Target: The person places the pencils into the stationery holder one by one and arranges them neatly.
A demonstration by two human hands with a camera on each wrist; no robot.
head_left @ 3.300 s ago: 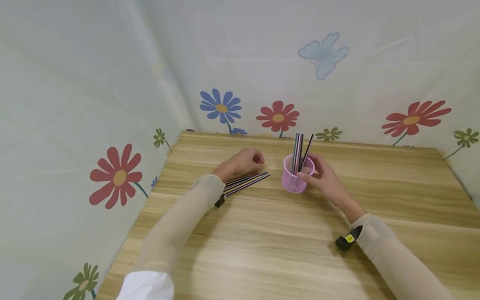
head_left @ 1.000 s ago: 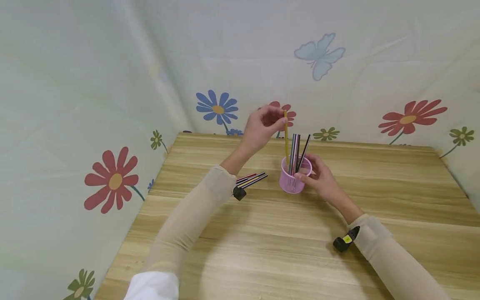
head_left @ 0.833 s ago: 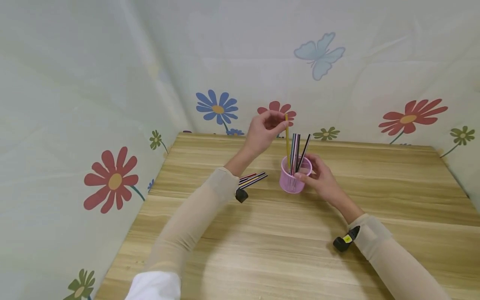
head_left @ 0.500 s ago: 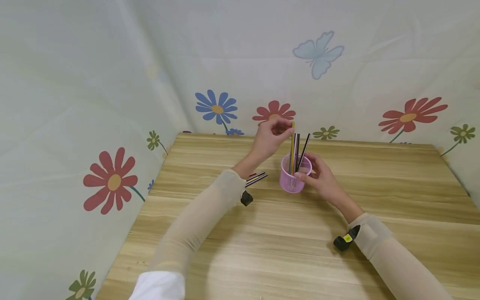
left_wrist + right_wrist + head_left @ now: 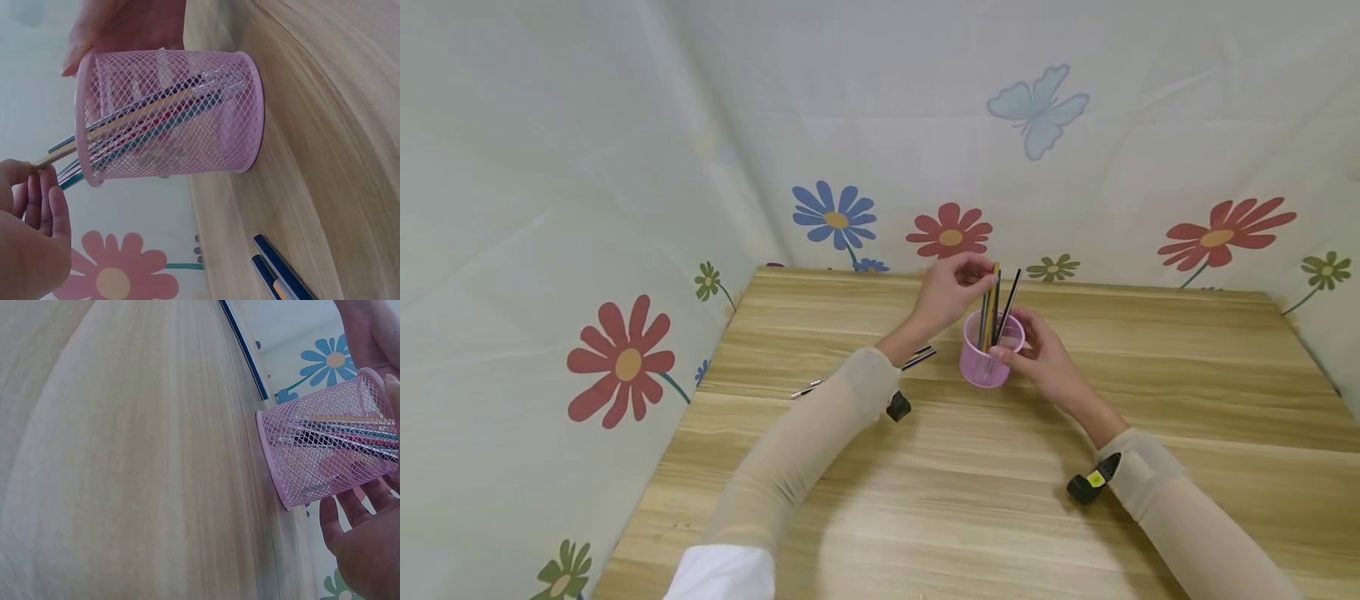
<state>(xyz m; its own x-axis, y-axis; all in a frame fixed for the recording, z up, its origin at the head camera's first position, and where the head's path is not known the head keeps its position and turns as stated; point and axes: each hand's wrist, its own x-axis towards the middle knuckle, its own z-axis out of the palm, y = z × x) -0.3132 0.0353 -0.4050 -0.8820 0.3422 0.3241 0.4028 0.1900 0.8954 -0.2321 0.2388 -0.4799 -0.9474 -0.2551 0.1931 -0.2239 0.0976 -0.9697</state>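
A pink mesh pencil cup (image 5: pixel 983 372) stands upright on the table with several pencils (image 5: pixel 350 436) leaning inside. My right hand (image 5: pixel 1051 360) holds the cup from its right side, thumb at the near rim and fingers around the back. Above the cup, my left hand (image 5: pixel 953 290) pinches the upper end of a yellow pencil (image 5: pixel 61 152) between thumb and fingertips. The yellow pencil's lower part is inside the cup, seen through the mesh in the left wrist view. A dark pencil (image 5: pixel 1011 293) tilts right, apart from the others.
A few dark striped pencils (image 5: pixel 919 359) lie on the wooden table (image 5: pixel 970 483) left of the cup, partly hidden under my left forearm. A white cloth backdrop (image 5: pixel 887 100) with printed flowers and a butterfly rises behind the table and along its left side.
My left hand has taken the yellow pencil from the table pile, raised it over the cup and lowered it in among the other pencils, moving right and down. My right hand stays on the cup.
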